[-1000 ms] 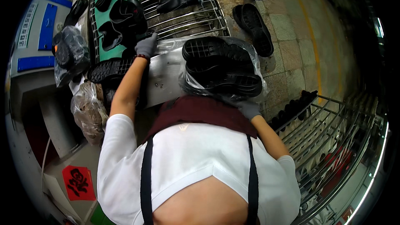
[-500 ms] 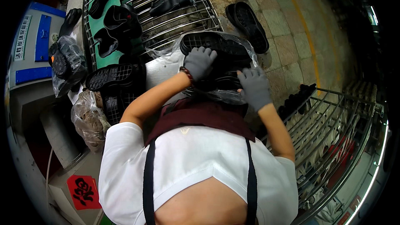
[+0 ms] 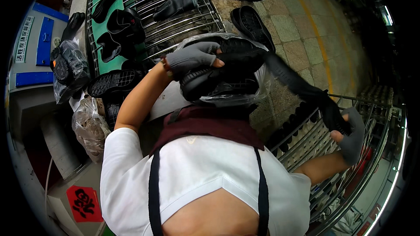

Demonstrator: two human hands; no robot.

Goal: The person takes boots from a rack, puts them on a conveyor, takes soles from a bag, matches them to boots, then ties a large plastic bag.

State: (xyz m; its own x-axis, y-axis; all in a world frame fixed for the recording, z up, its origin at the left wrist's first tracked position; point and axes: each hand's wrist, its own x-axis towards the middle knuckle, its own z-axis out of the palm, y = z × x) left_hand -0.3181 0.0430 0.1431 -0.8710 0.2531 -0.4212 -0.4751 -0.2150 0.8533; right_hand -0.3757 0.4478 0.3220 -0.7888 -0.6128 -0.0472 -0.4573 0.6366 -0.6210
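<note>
Left grip (image 3: 191,56) gray-gloved, pinching, left forearm (image 3: 136,98) slanting up and right; right grip (image 3: 354,137) likewise gloved, closed, far out right, right forearm (image 3: 323,168) nearly level.

Soles (image 3: 229,86) lie in a bag (image 3: 262,88), boots (image 3: 178,5) beyond

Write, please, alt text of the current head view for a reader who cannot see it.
A person's gloved left hand pinches a black shoe sole above a plastic bag with more soles. The gloved right hand, seen against a metal rack, holds a long black piece, partly blurred. Boots rest on another rack beyond.
</note>
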